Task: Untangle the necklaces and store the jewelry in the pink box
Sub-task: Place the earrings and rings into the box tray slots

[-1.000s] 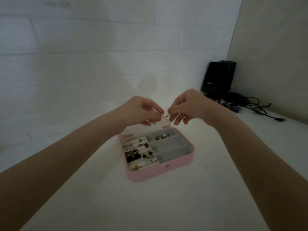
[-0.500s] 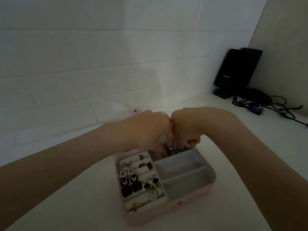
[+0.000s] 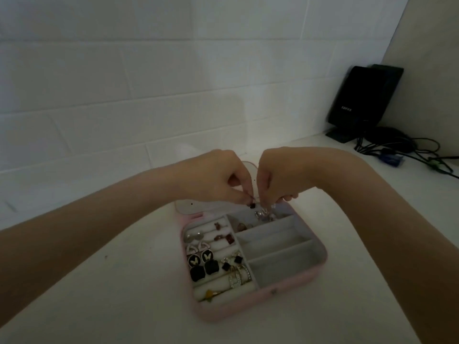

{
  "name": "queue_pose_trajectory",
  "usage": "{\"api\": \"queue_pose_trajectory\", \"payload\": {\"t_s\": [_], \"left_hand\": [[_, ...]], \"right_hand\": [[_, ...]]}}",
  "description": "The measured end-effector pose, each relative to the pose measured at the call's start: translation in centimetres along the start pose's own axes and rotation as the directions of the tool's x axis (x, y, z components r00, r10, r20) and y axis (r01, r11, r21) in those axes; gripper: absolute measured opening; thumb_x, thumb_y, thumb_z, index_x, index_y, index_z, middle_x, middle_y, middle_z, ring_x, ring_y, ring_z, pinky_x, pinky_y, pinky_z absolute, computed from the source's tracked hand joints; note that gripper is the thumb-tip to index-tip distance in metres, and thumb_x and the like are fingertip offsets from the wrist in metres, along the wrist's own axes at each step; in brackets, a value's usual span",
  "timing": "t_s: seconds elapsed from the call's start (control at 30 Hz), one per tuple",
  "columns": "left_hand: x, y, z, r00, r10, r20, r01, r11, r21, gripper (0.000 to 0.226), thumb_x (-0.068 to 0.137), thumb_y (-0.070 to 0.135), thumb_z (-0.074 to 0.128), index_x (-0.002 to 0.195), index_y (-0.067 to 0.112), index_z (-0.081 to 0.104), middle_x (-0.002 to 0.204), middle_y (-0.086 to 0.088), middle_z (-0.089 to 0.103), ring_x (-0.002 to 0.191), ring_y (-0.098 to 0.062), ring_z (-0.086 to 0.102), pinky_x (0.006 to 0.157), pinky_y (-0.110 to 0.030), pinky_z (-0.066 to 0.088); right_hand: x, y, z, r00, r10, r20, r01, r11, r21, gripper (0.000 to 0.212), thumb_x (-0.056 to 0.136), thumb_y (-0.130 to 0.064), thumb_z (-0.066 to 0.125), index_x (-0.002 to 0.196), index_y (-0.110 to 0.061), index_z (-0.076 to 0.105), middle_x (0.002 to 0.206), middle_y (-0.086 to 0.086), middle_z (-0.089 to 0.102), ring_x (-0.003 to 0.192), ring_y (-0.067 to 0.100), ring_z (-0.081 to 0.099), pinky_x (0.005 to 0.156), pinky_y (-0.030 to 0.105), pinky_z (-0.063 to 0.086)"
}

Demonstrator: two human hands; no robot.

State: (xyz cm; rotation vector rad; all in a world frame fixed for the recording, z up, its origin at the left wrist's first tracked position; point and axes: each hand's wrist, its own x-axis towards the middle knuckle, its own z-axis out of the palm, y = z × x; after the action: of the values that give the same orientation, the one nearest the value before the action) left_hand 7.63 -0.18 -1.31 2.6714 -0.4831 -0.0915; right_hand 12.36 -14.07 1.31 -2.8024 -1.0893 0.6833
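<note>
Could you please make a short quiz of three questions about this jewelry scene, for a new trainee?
1. True or false: the pink box lies open.
2. Over which part of the box do the left hand and the right hand work? A) far right compartment B) near left rows C) beside the box
3. What black thing stands in the far right corner?

Key:
1. True.
2. A: both hands pinch a small piece of jewelry over it.
3. A speaker, with cables beside it.

A black speaker (image 3: 357,100) stands in the corner by the white tiled wall (image 3: 124,83), tangled cables (image 3: 407,150) beside it.
</note>
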Motion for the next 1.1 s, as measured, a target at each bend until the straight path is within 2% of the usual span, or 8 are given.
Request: {"api": "queue_pose_trajectory", "payload": {"t_s": [0.1, 0.23, 0.43, 0.53, 0.67, 0.8, 0.93, 1.1], "left_hand": [[-0.4, 0.1, -0.2, 0.998, -0.057, -0.021, 0.055, 0.994, -0.098, 0.014, 0.08, 0.023, 0.07, 0.07, 0.032, 0.067, 0.047, 0.01, 0.039, 0.046, -0.006, 0.036, 0.049, -0.012, 0.029], [-0.7, 0.1, -0.4, 0.993, -0.091, -0.08, 0.081, 0.99, -0.116, 0.016, 0.079, 0.023, 0.071, 0.066, 0.032, 0.066, 0.038, 0.013, 0.036, 0.043, -0.004, 0.035, 0.047, -0.011, 0.029], [-1.1, 0.9, 1.0, 0.998, -0.062, -0.01, 0.063, 0.981, 0.184, 0.01, 0.08, 0.033, 0.068, 0.077, 0.024, 0.072, 0.05, 0.013, 0.042, 0.051, -0.004, 0.042, 0.06, -0.021, 0.038], [-1.1, 1.4, 1.8, 0.993, -0.107, 0.046, 0.089, 0.951, 0.298, 0.018, 0.081, 0.04, 0.065, 0.089, 0.027, 0.073, 0.077, 0.012, 0.061, 0.071, -0.004, 0.054, 0.068, -0.024, 0.046], [-0.7, 1.6, 2.6, 0.99, -0.134, 0.053, 0.109, 0.935, 0.338, 0.011, 0.08, 0.034, 0.062, 0.079, 0.027, 0.07, 0.085, 0.009, 0.062, 0.085, -0.012, 0.06, 0.065, -0.024, 0.044], [-0.4, 2.0, 2.9, 0.991, -0.127, 0.032, 0.109, 0.938, 0.33, 0.01, 0.08, 0.022, 0.06, 0.078, 0.024, 0.069, 0.086, 0.006, 0.064, 0.084, -0.014, 0.059, 0.064, -0.021, 0.042], [-0.8, 1.8, 2.4, 0.995, -0.102, 0.007, 0.096, 0.95, 0.296, 0.009, 0.079, 0.026, 0.063, 0.071, 0.03, 0.061, 0.072, 0.012, 0.052, 0.069, -0.005, 0.051, 0.063, -0.023, 0.038], [-1.3, 1.5, 1.1, 0.995, -0.073, -0.071, 0.084, 0.98, 0.179, 0.003, 0.08, 0.028, 0.067, 0.078, 0.027, 0.065, 0.07, 0.017, 0.053, 0.066, -0.002, 0.05, 0.06, -0.008, 0.036]], "right_hand": [[-0.6, 0.3, -0.3, 0.999, -0.014, -0.031, 0.015, 0.999, 0.029, 0.014, 0.08, -0.016, 0.068, 0.083, -0.002, 0.072, 0.058, -0.001, 0.058, 0.048, 0.006, 0.049, 0.047, 0.013, 0.042], [-1.0, 1.0, -0.2, 0.993, -0.01, -0.12, 0.016, 0.999, 0.048, 0.016, 0.081, -0.018, 0.068, 0.08, -0.002, 0.071, 0.054, -0.002, 0.057, 0.048, 0.009, 0.05, 0.051, 0.017, 0.043], [-0.3, 0.6, 0.9, 0.99, -0.008, -0.144, 0.015, 0.999, 0.05, 0.014, 0.081, -0.016, 0.067, 0.083, -0.003, 0.071, 0.061, 0.0, 0.06, 0.053, 0.01, 0.053, 0.053, 0.018, 0.045], [0.2, 0.2, 1.4, 0.993, -0.008, -0.116, 0.012, 0.999, 0.039, 0.01, 0.08, -0.015, 0.068, 0.083, -0.007, 0.072, 0.062, -0.001, 0.063, 0.052, 0.007, 0.055, 0.053, 0.016, 0.047], [-0.3, 0.9, 1.0, 0.991, 0.033, -0.131, -0.033, 0.999, -0.001, 0.016, 0.082, -0.019, 0.067, 0.075, -0.006, 0.07, 0.053, -0.004, 0.061, 0.035, 0.0, 0.048, 0.045, 0.013, 0.041], [-0.2, 0.9, 2.0, 0.983, 0.104, -0.154, -0.127, 0.98, -0.151, 0.031, 0.075, -0.028, 0.073, 0.055, -0.015, 0.054, 0.04, -0.009, 0.054, 0.048, 0.006, 0.053, 0.061, 0.023, 0.047], [0.3, 0.0, 2.8, 0.976, 0.112, -0.185, -0.155, 0.96, -0.233, 0.037, 0.072, -0.026, 0.076, 0.07, -0.012, 0.041, 0.065, -0.001, 0.046, 0.073, 0.021, 0.053, 0.069, 0.031, 0.044], [0.3, 0.4, 2.2, 0.989, 0.142, -0.037, -0.144, 0.988, -0.048, 0.03, 0.074, -0.021, 0.072, 0.059, -0.009, 0.05, 0.051, 0.0, 0.048, 0.048, 0.015, 0.046, 0.051, 0.023, 0.041]]}}
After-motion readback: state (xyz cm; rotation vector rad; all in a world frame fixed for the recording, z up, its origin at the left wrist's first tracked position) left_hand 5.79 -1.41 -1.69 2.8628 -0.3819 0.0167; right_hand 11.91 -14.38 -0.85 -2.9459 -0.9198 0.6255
